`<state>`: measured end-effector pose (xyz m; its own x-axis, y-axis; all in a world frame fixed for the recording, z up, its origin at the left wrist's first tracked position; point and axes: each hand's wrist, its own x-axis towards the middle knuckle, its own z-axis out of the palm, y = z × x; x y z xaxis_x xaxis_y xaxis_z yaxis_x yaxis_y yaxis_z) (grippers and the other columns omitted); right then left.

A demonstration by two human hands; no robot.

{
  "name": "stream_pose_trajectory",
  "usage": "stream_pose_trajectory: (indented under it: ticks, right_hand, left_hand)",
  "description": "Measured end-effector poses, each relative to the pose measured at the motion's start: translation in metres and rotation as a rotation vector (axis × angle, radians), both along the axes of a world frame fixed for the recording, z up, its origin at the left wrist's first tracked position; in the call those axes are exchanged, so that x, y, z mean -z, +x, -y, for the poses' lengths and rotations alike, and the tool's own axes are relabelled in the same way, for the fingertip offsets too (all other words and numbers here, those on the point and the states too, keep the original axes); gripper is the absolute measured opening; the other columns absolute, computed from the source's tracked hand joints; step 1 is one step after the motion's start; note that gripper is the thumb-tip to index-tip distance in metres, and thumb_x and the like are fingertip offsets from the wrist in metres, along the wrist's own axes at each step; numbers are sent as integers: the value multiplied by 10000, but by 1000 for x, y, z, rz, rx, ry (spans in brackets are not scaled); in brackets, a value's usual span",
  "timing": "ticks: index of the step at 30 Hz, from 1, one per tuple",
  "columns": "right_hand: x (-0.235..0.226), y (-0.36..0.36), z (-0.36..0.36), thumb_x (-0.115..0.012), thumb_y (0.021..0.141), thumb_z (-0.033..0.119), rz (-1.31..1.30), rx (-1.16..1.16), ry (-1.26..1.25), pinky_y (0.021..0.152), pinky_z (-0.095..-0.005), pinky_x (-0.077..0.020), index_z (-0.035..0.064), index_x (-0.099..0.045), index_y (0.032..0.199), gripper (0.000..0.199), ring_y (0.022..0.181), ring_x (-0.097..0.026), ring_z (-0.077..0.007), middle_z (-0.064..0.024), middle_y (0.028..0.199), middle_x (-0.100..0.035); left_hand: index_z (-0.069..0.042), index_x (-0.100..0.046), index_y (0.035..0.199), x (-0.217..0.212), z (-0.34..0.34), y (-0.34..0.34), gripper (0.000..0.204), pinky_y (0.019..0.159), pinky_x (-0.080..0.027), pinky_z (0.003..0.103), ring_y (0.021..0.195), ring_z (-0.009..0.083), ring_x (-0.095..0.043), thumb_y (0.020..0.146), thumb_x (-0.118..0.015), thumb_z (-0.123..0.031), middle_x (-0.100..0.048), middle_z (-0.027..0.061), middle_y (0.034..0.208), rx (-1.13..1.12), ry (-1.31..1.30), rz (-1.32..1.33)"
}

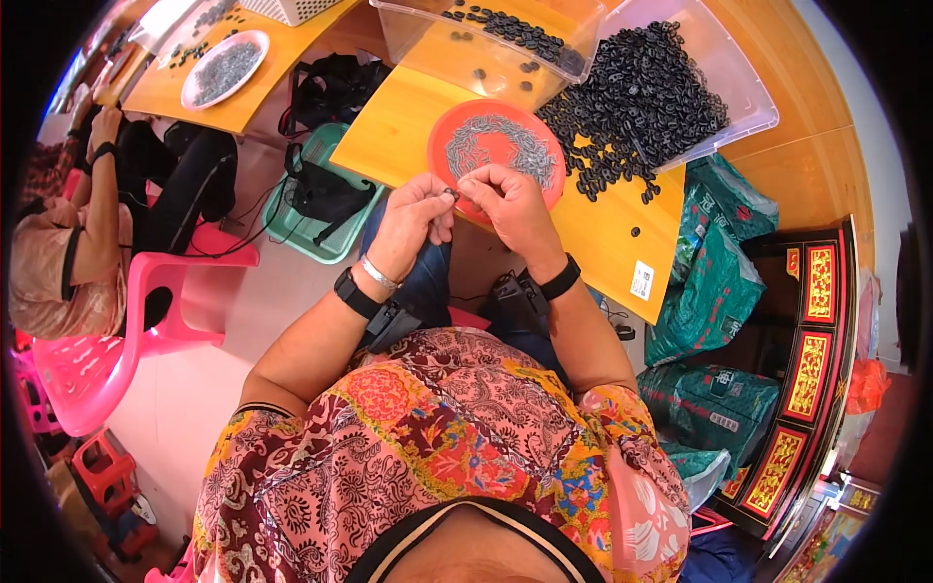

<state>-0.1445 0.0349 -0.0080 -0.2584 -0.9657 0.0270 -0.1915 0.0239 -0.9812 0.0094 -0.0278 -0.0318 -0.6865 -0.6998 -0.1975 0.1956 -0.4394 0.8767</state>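
Observation:
Both my hands are raised close together at the near rim of a red plate (pixel 439 136). My left hand (pixel 413 222) pinches a small black plastic piece (pixel 451 193) between thumb and finger. Just beside it, the fingertips of my right hand (pixel 517 212) are pressed together; whatever they grip is too small to make out. Many small grey metal pins (pixel 486 136) lie on the plate, heaped toward its far side. To the right is a big pile of black plastic pieces (pixel 651 92), spilling out of a clear tub (pixel 753 112) onto the yellow table (pixel 389 121).
Another clear bin (pixel 418 44) holding black pieces stands behind the plate. Green bags (pixel 714 282) lean at the table's right. A green basket (pixel 335 248) sits on the floor to the left, near a pink chair (pixel 136 321) and a seated person (pixel 73 257).

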Motion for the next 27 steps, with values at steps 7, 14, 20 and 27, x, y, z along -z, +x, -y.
stream_pose_trajectory:
  ticks: [7, 14, 20, 27]
  right_hand:
    - [-5, 0, 2, -611, 868, 115, -145, 6, -11, 635, -211, -440, -8, -639, 858, 126, 693, -527, -42, 15, 741, -621]
    - [0, 1, 6, -635, 817, 141, -129, 12, -73, 578, -271, -449, -12, -634, 810, 152, 621, -577, -119, -79, 680, -630]
    - [0, 0, 6, -635, 817, 148, -189, 11, -68, 589, -280, -455, -9, -634, 813, 157, 630, -591, -133, -90, 697, -640]
    - [1, -2, 5, -635, 813, 149, -164, 45, -52, 588, -279, -455, -6, -639, 816, 155, 633, -590, -130, -86, 702, -642]
  left_hand:
    - [-55, -532, 869, -1, -1, -1, 63, 465, -353, 182, 515, 64, -475, 869, -511, -114, -525, -3, 652, 5, -49, 48]
    - [-52, -533, 873, 0, 0, -1, 73, 466, -350, 180, 518, 59, -469, 871, -513, -122, -520, -8, 656, 4, -70, 85]
    - [-51, -535, 874, 0, 0, -1, 71, 468, -349, 179, 522, 57, -468, 872, -508, -117, -517, -11, 657, 7, -90, 89]
    - [-46, -540, 886, -1, 0, -1, 77, 479, -364, 180, 523, 55, -458, 872, -507, -114, -509, -12, 660, 10, -102, 112]
